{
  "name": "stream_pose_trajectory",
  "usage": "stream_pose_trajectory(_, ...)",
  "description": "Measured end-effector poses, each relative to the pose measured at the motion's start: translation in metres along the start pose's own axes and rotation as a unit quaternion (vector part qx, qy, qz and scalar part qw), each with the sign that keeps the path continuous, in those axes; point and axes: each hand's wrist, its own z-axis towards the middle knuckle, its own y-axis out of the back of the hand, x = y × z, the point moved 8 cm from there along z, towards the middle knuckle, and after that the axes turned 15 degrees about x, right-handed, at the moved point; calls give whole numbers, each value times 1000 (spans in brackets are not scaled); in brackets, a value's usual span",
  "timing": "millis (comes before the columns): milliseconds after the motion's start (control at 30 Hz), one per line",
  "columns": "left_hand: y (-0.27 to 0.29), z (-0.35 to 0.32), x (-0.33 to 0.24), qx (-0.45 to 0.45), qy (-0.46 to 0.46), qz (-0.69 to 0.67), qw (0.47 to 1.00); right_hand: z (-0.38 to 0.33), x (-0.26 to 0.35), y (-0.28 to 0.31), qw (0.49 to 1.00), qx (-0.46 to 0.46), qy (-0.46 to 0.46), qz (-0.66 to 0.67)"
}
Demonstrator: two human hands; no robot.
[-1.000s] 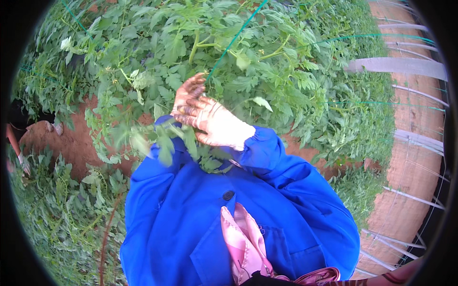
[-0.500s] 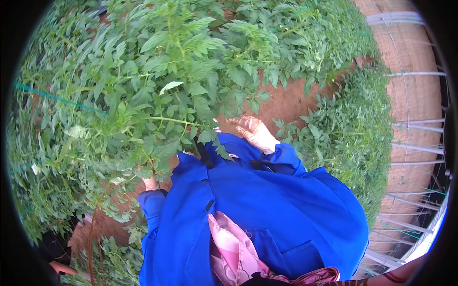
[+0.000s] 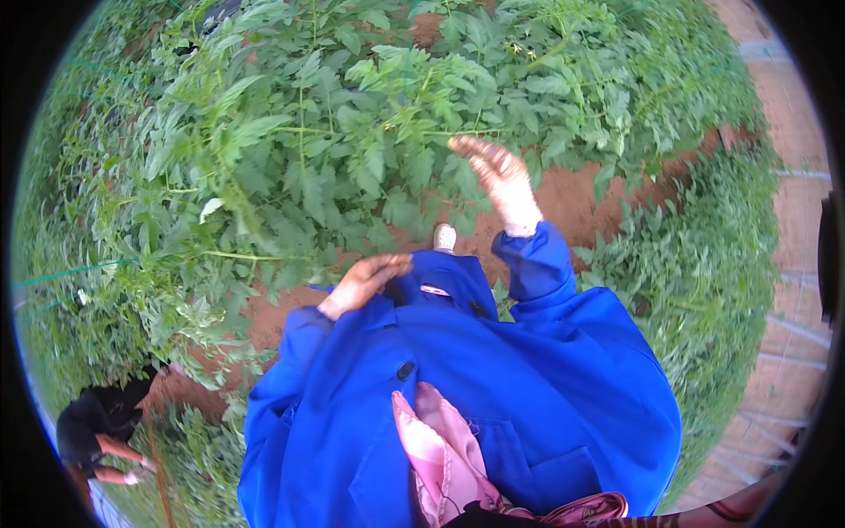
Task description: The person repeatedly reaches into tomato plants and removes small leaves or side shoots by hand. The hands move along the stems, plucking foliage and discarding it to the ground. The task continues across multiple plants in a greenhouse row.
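Leafy green tomato plants (image 3: 343, 132) stand in front of me. My right hand (image 3: 503, 180) is raised beside their foliage, its fingers stretched toward the leaves and stems. Nothing shows in its grasp. Lower and closer to my body, my left hand (image 3: 363, 283) is held in front of my blue jacket (image 3: 493, 387), slightly blurred. Its fingers reach out to the right, and I see nothing held in them. A pale stem (image 3: 242, 256) juts from the foliage beyond my left hand. Small yellow flowers (image 3: 519, 53) show among the far leaves.
Reddish soil (image 3: 568, 207) runs between the plant rows, with a white shoe (image 3: 444, 238) on it. More plants (image 3: 678, 255) grow on the right, before a tan wall with pale bars (image 3: 797, 352). Green string (image 3: 79, 273) crosses at left. Another person in dark clothes (image 3: 106, 422) is lower left.
My left hand has come out of the foliage at left to the front of my body. My right hand has risen farther out toward the plants. The other person shows more.
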Motion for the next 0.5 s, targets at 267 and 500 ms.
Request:
stream_pose_trajectory(267, 131, 152, 23, -431, -203, -358, 803, 108, 44, -3, 941, 154, 210, -216)
stream_pose_trajectory(500, 176, 156, -73, -323, -248, -329, 852, 113, -3, -13, 911, 293, 56, -285)
